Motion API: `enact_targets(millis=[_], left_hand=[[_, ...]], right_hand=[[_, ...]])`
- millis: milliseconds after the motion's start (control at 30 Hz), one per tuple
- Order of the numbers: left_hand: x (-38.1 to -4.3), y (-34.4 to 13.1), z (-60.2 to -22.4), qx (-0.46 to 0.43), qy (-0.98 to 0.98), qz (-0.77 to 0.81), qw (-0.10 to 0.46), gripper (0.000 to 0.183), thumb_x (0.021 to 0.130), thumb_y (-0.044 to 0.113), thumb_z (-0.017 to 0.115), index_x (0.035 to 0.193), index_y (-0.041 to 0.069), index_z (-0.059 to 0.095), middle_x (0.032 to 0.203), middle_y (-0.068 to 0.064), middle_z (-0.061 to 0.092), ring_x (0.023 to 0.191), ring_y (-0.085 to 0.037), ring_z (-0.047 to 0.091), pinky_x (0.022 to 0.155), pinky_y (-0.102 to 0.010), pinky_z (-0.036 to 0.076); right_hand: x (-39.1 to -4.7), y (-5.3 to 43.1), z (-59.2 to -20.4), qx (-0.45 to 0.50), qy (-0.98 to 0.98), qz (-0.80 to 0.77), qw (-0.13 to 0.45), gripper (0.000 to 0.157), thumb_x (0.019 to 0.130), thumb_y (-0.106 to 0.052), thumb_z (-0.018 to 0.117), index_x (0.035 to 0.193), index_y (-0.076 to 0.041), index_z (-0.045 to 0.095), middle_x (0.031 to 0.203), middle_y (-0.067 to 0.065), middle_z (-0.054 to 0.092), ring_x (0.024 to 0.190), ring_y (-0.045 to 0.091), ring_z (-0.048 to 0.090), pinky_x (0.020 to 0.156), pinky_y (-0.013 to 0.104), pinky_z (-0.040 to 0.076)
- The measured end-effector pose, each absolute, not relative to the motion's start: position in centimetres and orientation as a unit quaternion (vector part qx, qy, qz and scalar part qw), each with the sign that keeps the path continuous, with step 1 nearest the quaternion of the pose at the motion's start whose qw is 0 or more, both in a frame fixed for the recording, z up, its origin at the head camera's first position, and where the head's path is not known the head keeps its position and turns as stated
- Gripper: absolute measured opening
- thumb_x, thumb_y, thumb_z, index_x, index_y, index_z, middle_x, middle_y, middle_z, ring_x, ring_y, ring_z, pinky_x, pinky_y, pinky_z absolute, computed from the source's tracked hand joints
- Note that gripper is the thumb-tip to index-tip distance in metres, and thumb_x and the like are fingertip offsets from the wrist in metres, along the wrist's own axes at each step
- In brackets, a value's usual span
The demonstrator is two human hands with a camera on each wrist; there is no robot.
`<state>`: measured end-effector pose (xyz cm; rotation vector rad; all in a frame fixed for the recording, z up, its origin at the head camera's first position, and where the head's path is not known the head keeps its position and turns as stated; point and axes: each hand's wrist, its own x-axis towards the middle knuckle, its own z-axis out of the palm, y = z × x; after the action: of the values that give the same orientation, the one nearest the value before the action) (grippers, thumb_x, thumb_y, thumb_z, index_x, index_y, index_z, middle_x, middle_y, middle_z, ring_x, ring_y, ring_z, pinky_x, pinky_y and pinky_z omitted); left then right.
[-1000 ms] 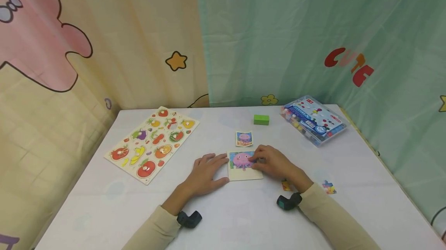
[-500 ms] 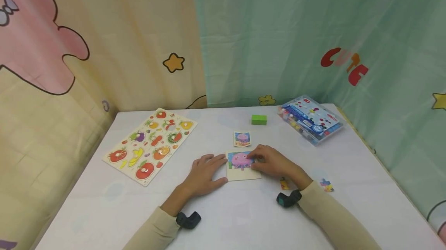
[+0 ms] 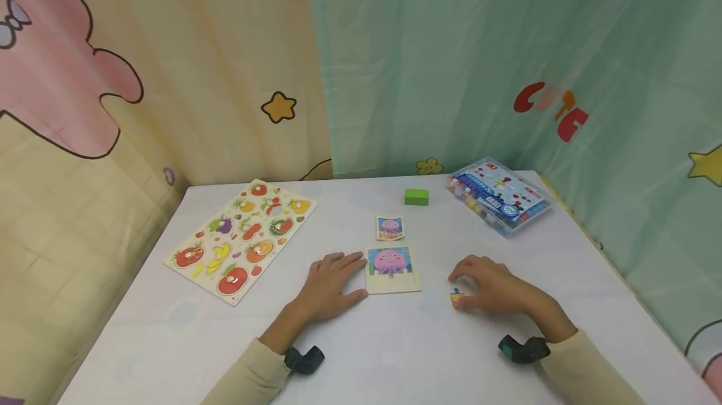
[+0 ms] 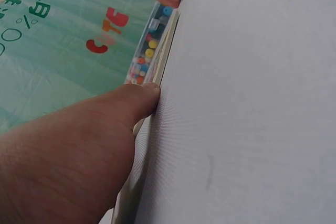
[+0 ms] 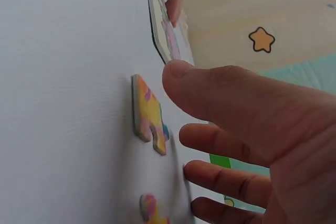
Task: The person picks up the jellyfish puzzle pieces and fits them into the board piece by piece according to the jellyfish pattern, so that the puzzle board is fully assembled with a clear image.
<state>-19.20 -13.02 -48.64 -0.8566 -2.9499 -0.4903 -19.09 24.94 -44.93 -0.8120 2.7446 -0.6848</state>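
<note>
A small puzzle board lies mid-table, its upper part filled with a pink jellyfish picture and its lower strip bare. My left hand rests flat at the board's left side, fingertips and thumb at its edge; the left wrist view shows the thumb against that edge. To the board's right, my right hand is over a loose jigsaw piece, thumb and fingers apart. In the right wrist view this yellow-orange piece lies on the table with a gap to the thumb; a second jigsaw piece shows below it.
Above the board lies a small jellyfish picture card, with a green block farther back. A fruit peg board lies at the left. At the back right is a clear plastic case of colourful beads. A curtain hangs behind the table.
My right hand has left the puzzle board and moved right to the loose jigsaw piece, its fingers spreading apart. The left hand stays at the board's edge. The head view has shifted slightly.
</note>
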Motion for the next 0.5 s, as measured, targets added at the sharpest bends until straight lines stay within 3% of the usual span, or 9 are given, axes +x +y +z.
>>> enact_targets(millis=[300,500], left_hand=[[-19.1,-13.2,-48.7,-0.273,-0.948,-0.161,0.015,0.066,0.097,0.054,0.059,0.154,0.022,0.046,0.160,0.002,0.038,0.143,-0.032,0.032,0.106,-0.058,0.029],[-19.1,-13.2,-48.8,-0.274,-0.948,-0.162,0.013,0.066,0.097,0.054,0.060,0.153,0.021,0.047,0.160,0.002,0.038,0.143,-0.032,0.032,0.106,-0.058,0.029]], right_hand=[[-18.1,25.4,-46.6,-0.289,0.923,-0.255,0.018,0.024,0.080,-0.020,0.086,0.095,-0.026,0.069,0.117,-0.003,0.058,0.110,0.027,0.052,0.085,0.049,0.040],[-18.0,25.7,-47.7,-0.283,0.919,-0.275,-0.001,0.024,0.079,-0.019,0.086,0.091,-0.029,0.068,0.116,-0.003,0.059,0.109,0.026,0.052,0.087,0.051,0.038]])
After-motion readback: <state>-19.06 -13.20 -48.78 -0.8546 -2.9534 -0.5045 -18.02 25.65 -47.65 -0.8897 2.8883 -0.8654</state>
